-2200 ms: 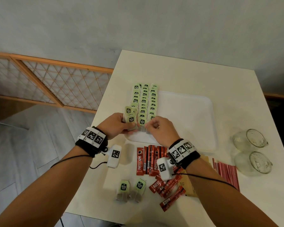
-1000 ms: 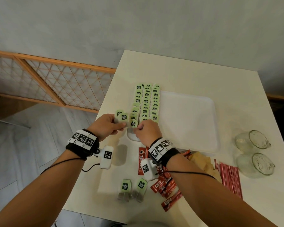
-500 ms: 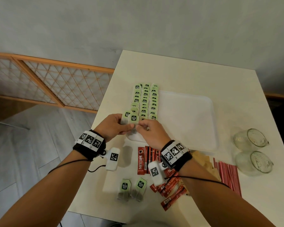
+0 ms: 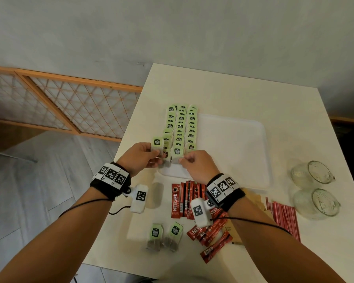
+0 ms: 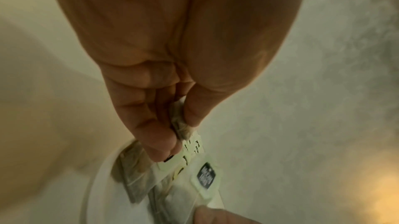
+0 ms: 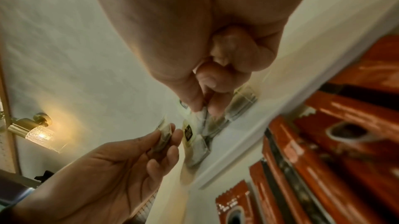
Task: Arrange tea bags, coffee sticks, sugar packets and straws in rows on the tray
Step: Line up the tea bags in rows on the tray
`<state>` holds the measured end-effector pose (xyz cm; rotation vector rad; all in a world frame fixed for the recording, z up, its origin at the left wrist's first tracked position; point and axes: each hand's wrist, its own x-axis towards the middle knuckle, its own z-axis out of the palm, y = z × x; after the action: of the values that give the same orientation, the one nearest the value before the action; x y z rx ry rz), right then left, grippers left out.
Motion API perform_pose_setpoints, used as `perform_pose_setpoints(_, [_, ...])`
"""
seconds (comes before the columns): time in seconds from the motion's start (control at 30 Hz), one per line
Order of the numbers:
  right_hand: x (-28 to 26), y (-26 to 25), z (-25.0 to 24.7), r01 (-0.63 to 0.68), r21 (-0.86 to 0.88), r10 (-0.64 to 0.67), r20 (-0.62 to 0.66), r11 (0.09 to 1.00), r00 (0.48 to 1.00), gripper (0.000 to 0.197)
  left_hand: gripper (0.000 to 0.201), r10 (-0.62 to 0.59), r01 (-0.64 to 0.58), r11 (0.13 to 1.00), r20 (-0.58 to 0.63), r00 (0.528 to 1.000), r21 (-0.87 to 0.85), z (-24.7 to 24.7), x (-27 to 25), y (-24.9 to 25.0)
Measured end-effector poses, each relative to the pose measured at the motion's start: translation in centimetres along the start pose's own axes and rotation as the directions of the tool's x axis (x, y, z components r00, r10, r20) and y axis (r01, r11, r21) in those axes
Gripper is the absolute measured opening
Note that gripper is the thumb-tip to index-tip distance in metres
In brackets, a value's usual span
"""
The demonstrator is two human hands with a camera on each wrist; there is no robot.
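Three rows of green-tagged tea bags [image 4: 181, 124] lie along the left side of the white tray [image 4: 233, 150]. My left hand [image 4: 140, 158] pinches a tea bag [image 4: 157, 142] just off the tray's near left corner; the left wrist view shows thumb and fingers [image 5: 155, 135] closed on that tea bag [image 5: 180, 125]. My right hand [image 4: 194, 162] pinches another tea bag [image 4: 177, 152] at the near end of the rows, also seen as a tea bag [image 6: 204, 118] in the right wrist view. Red coffee sticks [image 4: 182, 199] lie below the tray. Red straws [image 4: 284, 217] lie at the right.
Two loose tea bags [image 4: 165, 234] lie near the table's front edge. More coffee sticks [image 4: 213, 235] and brown sugar packets [image 4: 253, 199] sit under my right forearm. Two glass cups [image 4: 313, 188] lie on their sides at the right. The table's left edge drops to the floor.
My left hand has drawn its tea bag slightly left and away from the right hand. The right hand now holds a separate tea bag at the near end of the rows.
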<state>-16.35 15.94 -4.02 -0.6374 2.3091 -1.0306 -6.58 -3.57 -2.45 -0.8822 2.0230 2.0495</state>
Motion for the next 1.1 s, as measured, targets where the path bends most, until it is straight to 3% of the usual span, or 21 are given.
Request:
perform_pose_setpoints(0.13, [-0.2,0.6,0.7,-0.074,-0.074,0.077,0.051,0.995,0.996,0.037,0.02,-0.01,0.009,0.999,0.005,1.0,0.05,0.0,0.0,-0.4])
perform_pose_setpoints(0.37, [0.3,0.0,2.0,-0.079,-0.172,0.07,-0.057,0.982,0.996,0.054,0.02,-0.004,0.005,0.995,-0.006,1.0,0.099,0.2,-0.2,-0.9])
perform_pose_setpoints(0.67, [0.3,-0.4,2.0,-0.087,-0.204,0.068,-0.097,0.975,0.993,0.052,0.013,0.065,-0.064,0.976,0.0,0.998,0.206,0.5,-0.8,-0.5])
perform_pose_setpoints(0.73, [0.0,-0.3,1.7,-0.079,-0.183,0.062,-0.099,0.98,0.993,0.049,0.011,0.081,-0.082,0.971,0.013,0.997,0.223,0.6,-1.0,-0.5])
perform_pose_setpoints(0.9, [-0.9,-0.4,1.0,0.023,-0.035,-0.026,-0.07,0.999,0.997,0.019,0.012,0.104,-0.108,0.973,0.031,0.994,0.206,1.1,-1.0,-0.7])
perform_pose_setpoints(1.1, [-1.6,-0.2,1.0,0.124,0.053,-0.126,0.037,0.991,0.991,0.027,0.004,0.154,-0.167,0.967,0.08,0.985,0.193,2.0,-0.8,-0.7])
